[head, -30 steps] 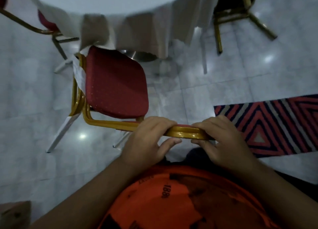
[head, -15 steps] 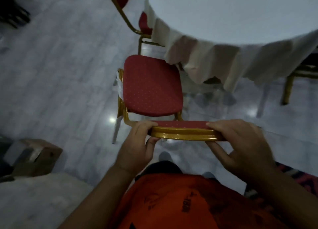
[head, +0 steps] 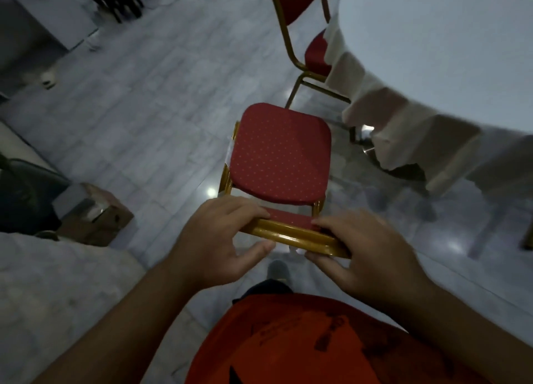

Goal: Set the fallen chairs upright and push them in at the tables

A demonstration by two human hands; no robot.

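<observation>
A chair with a red dotted seat [head: 281, 155] and gold frame stands upright in front of me. I see it from above, its seat pointing toward the round table with a white cloth [head: 438, 66] at the upper right. My left hand [head: 216, 239] grips the left end of the gold top rail of its backrest [head: 291, 235], fingers curled over the rail and thumb below. My right hand [head: 366, 248] grips the right end of the same rail. The chair's seat lies outside the hanging edge of the tablecloth.
A second red and gold chair [head: 305, 37] stands at the table, farther back. A brown cardboard box [head: 95, 213] sits on the tiled floor at the left, beside a white-covered surface [head: 57, 282]. Dark furniture legs [head: 121, 5] show at the top left.
The view has swung left, so the table now lies at the right. Both hands keep hold of the chair's top rail; the chair has turned and faces the table's left side.
</observation>
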